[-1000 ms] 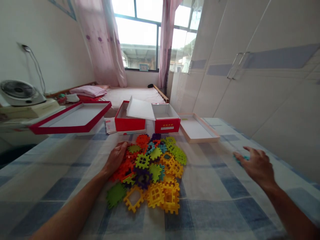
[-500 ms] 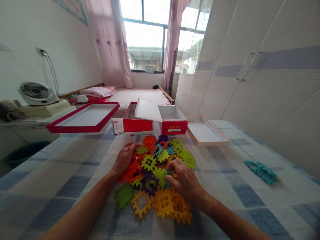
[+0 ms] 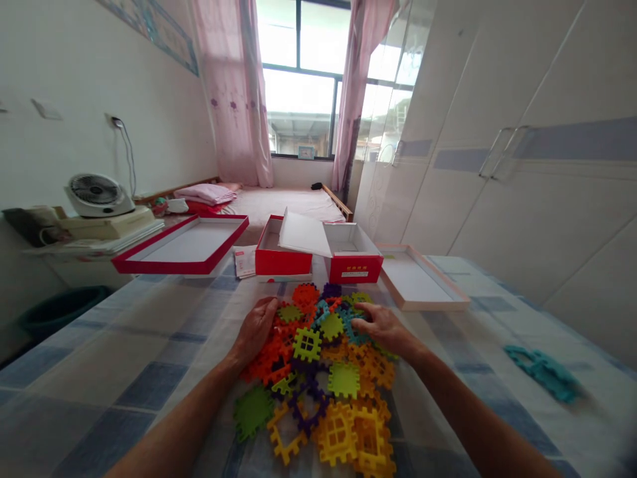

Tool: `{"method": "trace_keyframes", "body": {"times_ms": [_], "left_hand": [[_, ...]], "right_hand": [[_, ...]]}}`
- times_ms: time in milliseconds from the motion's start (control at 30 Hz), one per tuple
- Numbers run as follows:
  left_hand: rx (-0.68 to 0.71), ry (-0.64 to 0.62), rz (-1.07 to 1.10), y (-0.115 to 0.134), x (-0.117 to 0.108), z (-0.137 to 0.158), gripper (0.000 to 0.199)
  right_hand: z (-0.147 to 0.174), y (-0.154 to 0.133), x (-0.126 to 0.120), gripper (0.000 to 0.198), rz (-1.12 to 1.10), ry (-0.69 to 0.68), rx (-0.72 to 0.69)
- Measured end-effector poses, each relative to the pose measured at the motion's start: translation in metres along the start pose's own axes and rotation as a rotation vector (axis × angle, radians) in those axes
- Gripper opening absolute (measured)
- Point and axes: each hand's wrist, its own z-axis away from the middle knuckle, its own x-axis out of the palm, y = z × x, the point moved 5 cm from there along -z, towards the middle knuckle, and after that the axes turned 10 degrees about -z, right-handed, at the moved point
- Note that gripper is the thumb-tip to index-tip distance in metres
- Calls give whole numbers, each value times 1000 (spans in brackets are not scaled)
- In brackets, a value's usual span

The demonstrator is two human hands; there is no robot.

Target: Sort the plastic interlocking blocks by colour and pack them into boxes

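A heap of plastic interlocking building blocks, toothed squares in several colours, lies on the checked cloth. My left hand (image 3: pixel 257 330) rests against the heap's left side, fingers stretched over the orange blocks (image 3: pixel 273 355); it appears to hold nothing. At the upper right of the heap, my right hand (image 3: pixel 385 327) reaches in, thumb and fingers apart around the teal blocks (image 3: pixel 354 325). I see no block lifted in it. Lime blocks (image 3: pixel 307 344) lie on top in the middle. Yellow blocks (image 3: pixel 338 435) sit nearest me, beside a green square block (image 3: pixel 253 411).
Beyond the heap stand two red boxes (image 3: pixel 283 262), with a white sheet (image 3: pixel 303 234) across them. A red-rimmed lid (image 3: pixel 182 245) is on the left, a pale pink lid (image 3: pixel 423 282) on the right. Joined teal blocks (image 3: pixel 542 373) lie apart at the far right.
My right hand has moved from the middle of the heap up to its far right side. Blocks under it have shifted, uncovering orange-yellow ones. My left hand stays put; the view has tilted slightly.
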Motion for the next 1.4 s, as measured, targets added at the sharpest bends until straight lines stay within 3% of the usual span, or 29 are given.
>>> {"method": "trace_keyframes", "body": {"times_ms": [67, 167, 400, 600, 733, 833, 1033, 1233, 1400], "left_hand": [[16, 5, 6, -1, 0, 0, 49], [29, 3, 9, -1, 1, -1, 48], [-4, -17, 4, -2, 1, 0, 48], [-7, -23, 1, -3, 2, 0, 49], [14, -40, 13, 0, 1, 1, 49], [-6, -32, 11, 0, 0, 1, 48], [-10, -25, 11, 0, 0, 2, 48], [24, -38, 22, 4, 0, 2, 49], [23, -26, 27, 3, 0, 2, 49]], "right_hand": [[-3, 1, 3, 49, 33, -19, -18], [-1, -3, 5, 37, 48, -17, -63], [14, -19, 3, 8, -166, 52, -150], [17, -13, -18, 30, -434, 126, -96], [17, -17, -17, 43, -824, -22, 24], [16, -27, 2, 40, -669, -79, 36], [11, -30, 33, 43, -188, 37, 8], [13, -35, 36, 22, -65, 65, 6], [11, -32, 39, 22, -58, 111, 37]]}}
